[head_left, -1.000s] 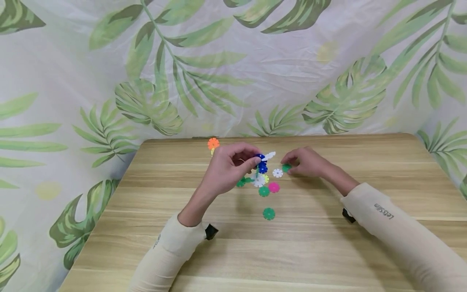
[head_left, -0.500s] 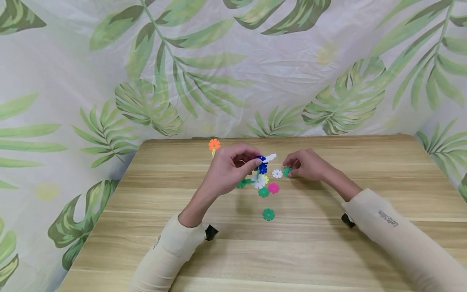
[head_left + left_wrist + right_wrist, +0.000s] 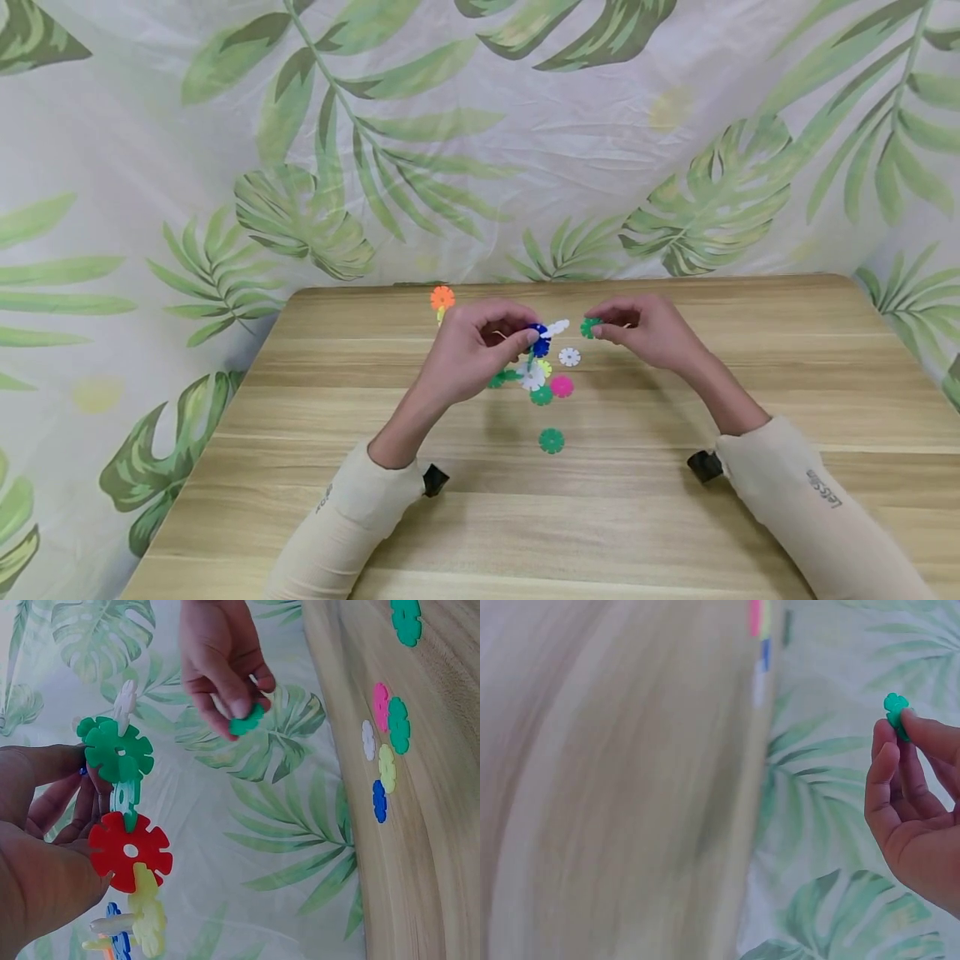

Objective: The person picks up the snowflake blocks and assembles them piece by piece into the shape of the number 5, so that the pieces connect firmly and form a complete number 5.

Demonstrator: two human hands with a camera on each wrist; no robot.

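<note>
A green disc (image 3: 590, 327) has risen above the table (image 3: 600, 517), pinched by the right hand (image 3: 651, 332); the left hand (image 3: 468, 350) grips linked discs (image 3: 144, 841)

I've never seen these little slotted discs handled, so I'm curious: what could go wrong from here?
The right hand pinches a small green disc by its edge, so it might slip and drop. The left hand holds a chain of discs joined at their edges; pushing on it could loosen a joint. A loose white disc lies on the table near both hands, so a low sweep may nudge it.
</note>
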